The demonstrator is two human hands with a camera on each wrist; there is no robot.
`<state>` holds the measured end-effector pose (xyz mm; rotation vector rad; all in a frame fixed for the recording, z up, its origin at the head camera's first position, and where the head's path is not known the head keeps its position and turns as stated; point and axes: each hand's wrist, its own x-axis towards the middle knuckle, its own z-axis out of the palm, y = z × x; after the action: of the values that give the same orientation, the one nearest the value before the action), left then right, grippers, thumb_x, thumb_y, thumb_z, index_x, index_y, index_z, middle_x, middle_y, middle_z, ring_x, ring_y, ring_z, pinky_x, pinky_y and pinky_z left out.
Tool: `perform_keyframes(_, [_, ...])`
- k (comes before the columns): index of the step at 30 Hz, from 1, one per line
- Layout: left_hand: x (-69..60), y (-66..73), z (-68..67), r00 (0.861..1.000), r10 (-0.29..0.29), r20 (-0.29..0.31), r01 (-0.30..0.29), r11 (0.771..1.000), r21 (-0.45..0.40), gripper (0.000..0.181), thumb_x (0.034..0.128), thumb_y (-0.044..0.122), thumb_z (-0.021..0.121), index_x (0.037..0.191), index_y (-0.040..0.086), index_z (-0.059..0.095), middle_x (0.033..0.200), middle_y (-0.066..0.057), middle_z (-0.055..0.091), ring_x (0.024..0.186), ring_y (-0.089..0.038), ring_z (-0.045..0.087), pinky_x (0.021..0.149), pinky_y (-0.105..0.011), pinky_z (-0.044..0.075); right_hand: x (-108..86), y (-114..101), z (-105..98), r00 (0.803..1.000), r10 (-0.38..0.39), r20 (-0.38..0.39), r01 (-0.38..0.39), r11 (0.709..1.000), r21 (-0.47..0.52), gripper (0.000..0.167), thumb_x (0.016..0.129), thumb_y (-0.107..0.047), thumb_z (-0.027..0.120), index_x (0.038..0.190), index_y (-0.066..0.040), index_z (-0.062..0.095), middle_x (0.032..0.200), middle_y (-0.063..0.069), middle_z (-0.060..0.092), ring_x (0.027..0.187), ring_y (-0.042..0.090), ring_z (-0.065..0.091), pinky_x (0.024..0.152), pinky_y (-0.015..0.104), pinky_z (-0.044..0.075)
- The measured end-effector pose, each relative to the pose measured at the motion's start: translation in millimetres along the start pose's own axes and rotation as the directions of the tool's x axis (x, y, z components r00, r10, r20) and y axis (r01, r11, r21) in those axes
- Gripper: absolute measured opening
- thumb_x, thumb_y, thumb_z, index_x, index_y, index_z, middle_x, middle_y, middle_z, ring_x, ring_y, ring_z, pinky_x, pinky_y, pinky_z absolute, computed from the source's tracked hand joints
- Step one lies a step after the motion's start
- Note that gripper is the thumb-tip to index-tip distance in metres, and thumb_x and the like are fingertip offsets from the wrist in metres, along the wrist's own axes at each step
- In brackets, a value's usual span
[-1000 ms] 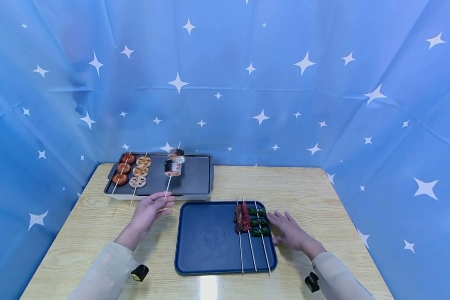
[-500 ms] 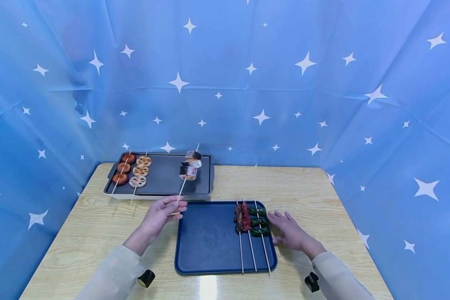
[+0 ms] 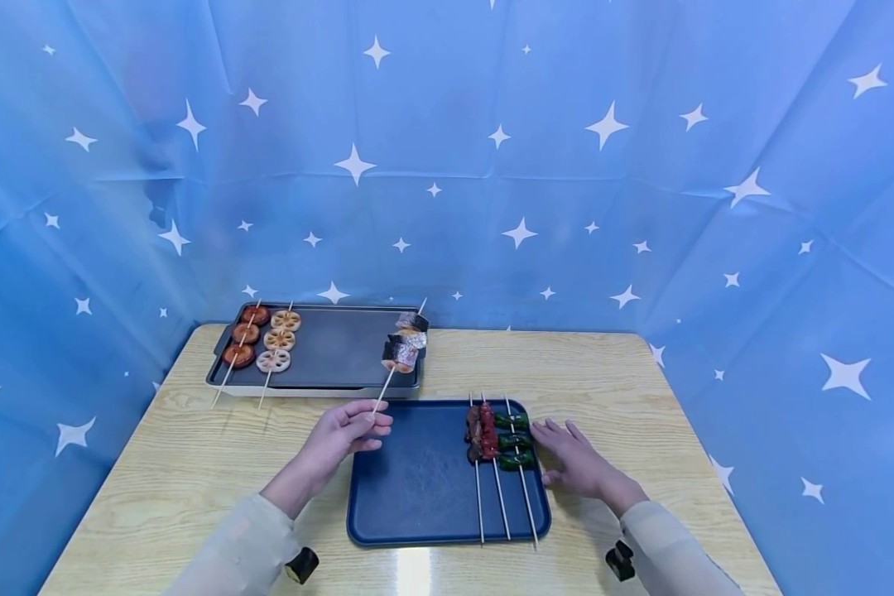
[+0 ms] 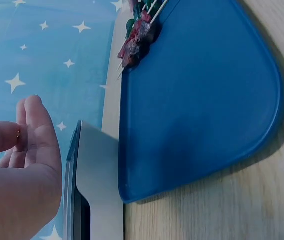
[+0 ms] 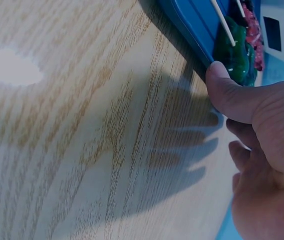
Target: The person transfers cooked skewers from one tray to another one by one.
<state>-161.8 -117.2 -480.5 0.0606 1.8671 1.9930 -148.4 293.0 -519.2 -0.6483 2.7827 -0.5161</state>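
Observation:
My left hand [image 3: 337, 441] pinches the bare stick of a skewer [image 3: 402, 348] threaded with chunks that have dark, silvery skin and pale orange flesh, like fish. The skewer tilts up and away, its chunks above the right end of the grill pan [image 3: 335, 348]. In the left wrist view the pinching hand [image 4: 24, 170] shows, but the skewer's food does not. My right hand [image 3: 583, 463] rests at the right edge of a blue tray [image 3: 410, 480], thumb touching the rim in the right wrist view. On the tray's right side lie a brown meat skewer [image 3: 473, 434], a red skewer [image 3: 488, 430] and a green pepper skewer [image 3: 514, 441].
On the grill pan's left side lie a skewer of round brown slices [image 3: 246, 334] and a lotus root skewer [image 3: 279, 340], sticks overhanging the front edge. Both pan and tray stand on a wooden table [image 3: 551, 372]. A blue starred curtain [image 3: 447, 165] hangs behind and at both sides.
My left hand has moved right and toward me with the fish-like skewer, from above the pan's middle to its right end. The right hand and the tray have stayed still.

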Motion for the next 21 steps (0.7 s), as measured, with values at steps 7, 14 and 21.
perform_keyframes(7, [-4.8,-3.6,13.0,0.997,-0.019,0.069,0.017,1.000,0.025,0.040,0.1017,0.018,0.050,0.134,-0.006,0.050,0.111,-0.010,0.070,0.096,-0.009,0.068,0.083,-0.025,0.059,1.0,0,1,1.000,-0.001,-0.003,0.001,1.000,-0.010,0.082,0.076,-0.017,0.078,0.145,0.006,0.040,0.151,0.025,0.039,0.142,0.048,0.029,0.117,0.066,0.011])
perform_keyframes(14, [-11.6,-8.7,24.6,0.983,-0.036,0.179,0.028,0.999,0.047,0.040,0.1021,0.020,0.050,0.133,-0.005,0.052,0.118,-0.019,0.068,0.100,-0.012,0.069,0.085,-0.027,0.059,0.4,0,1,1.000,-0.003,-0.003,0.003,1.000,0.000,0.081,0.077,-0.016,0.078,0.145,0.006,0.039,0.151,0.025,0.038,0.142,0.048,0.029,0.118,0.065,0.011])
perform_keyframes(21, [-16.6,-20.7,35.6,0.970,-0.071,0.232,0.067,0.997,0.027,0.042,0.1011,0.021,0.052,0.133,-0.007,0.051,0.121,-0.021,0.067,0.102,-0.014,0.069,0.084,-0.026,0.059,0.7,2,2,1.000,0.002,-0.003,-0.002,1.000,0.005,0.080,0.078,-0.016,0.077,0.145,0.004,0.039,0.151,0.025,0.038,0.142,0.047,0.028,0.118,0.064,0.010])
